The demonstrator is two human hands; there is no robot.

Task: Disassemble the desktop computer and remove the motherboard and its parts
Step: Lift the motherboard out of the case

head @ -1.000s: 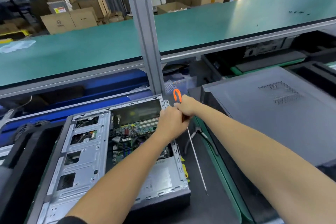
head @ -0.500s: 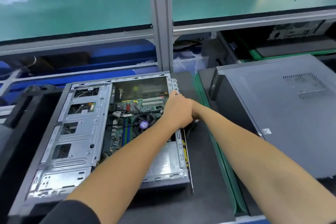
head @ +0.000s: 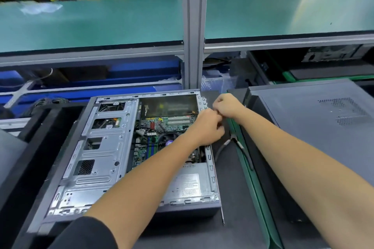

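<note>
The open desktop case [head: 105,147] lies on its side on the dark mat, and the green motherboard [head: 150,143] shows inside it. My left hand [head: 206,127] sits over the case's right rear wall with its fingers curled. A thin screwdriver shaft [head: 219,198] runs along that wall and goes in under this hand, which hides the handle. My right hand [head: 228,107] is a loose fist just behind, touching the left fingertips. What it holds is hidden.
Grey-handled pliers [head: 232,141] lie on the mat right of the case. A closed dark computer case [head: 313,131] stands at the right. A metal post [head: 193,26] rises behind the open case under a green shelf [head: 91,24]. A black tray [head: 30,147] sits at the left.
The orange screwdriver handle that stood above my right hand is out of sight. Both hands stayed at the case's right rear corner, and the right hand has drawn slightly apart from the left.
</note>
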